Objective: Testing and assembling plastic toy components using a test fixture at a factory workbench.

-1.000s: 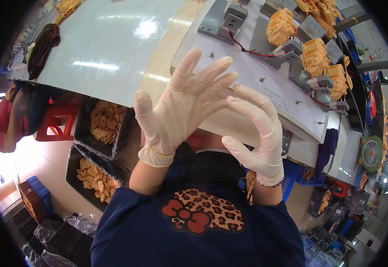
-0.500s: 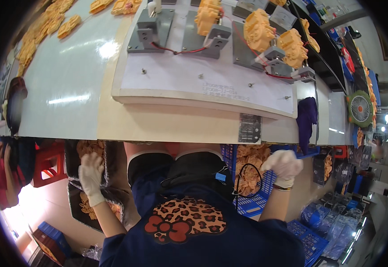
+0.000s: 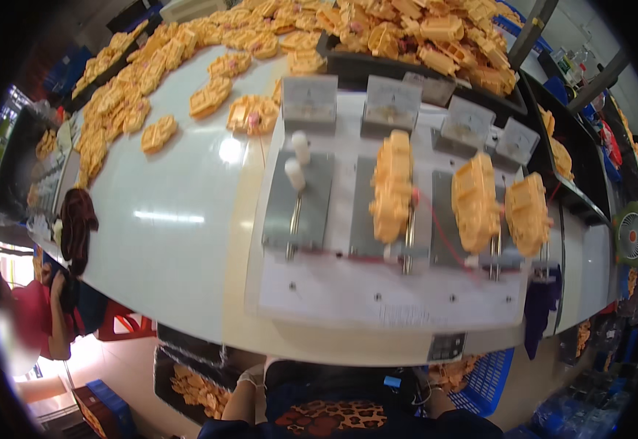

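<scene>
Only the white-gloved wrist of my left hand (image 3: 250, 377) shows, low under the table edge beside a black tray of orange plastic parts (image 3: 187, 386). My right hand is hidden below the table; its forearm (image 3: 434, 399) points toward a blue basket (image 3: 489, 377) holding more orange parts. On the table a white fixture board (image 3: 348, 289) carries several grey plates. Three of them bear orange parts (image 3: 393, 186), and the left plate (image 3: 298, 201) has only two white pegs.
Several small white meter boxes (image 3: 308, 99) stand behind the board. Loose orange parts (image 3: 158, 132) lie across the white table and heap in a bin at the back (image 3: 436, 33). A dark cloth (image 3: 77, 223) hangs at the left edge. A person in red (image 3: 22, 329) sits at left. A small fan (image 3: 631, 234) is at right.
My gloved hands, raised together a second ago, dropped to the tray and basket at my sides and are now nearly out of view. The view has tilted up over the table.
</scene>
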The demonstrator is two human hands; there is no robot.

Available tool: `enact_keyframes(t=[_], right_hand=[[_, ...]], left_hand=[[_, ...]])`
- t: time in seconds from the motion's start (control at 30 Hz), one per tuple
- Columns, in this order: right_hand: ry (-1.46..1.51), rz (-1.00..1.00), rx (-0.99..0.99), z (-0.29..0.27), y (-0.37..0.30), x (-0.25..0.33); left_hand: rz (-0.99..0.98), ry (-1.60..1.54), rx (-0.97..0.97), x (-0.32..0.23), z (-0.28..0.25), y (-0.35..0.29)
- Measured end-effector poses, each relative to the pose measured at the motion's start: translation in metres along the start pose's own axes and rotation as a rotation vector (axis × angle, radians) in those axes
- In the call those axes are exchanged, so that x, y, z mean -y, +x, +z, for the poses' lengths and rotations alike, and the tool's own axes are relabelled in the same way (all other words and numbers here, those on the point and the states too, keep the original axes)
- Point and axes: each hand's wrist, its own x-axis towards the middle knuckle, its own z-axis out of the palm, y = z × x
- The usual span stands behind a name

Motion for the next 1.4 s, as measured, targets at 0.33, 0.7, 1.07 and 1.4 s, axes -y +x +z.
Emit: enact_keyframes(t=[0.33, 0.7, 1.07, 1.4], right_hand=[[0.067, -0.070, 0.064, -0.015, -0.026, -0.018], [0.018, -0.262, 0.131, 0.020, 0.085, 0.040], [0.266, -0.393, -0.209, 0.017, -0.086, 0.025], [-0.295, -0.735, -0.055, 0.070, -0.121, 0.149]], left_hand=[[0.174, 0.286, 0.011, -0.108, 0.041, -0.042], [0.497, 0.497, 0.101, -0.200, 0.004, 0.038], [0.639, 0.136, -0.212, -0.151, -0.012, -0.181], [0.610, 0.262, -0.493, -0.116, -0.024, -0.197]])
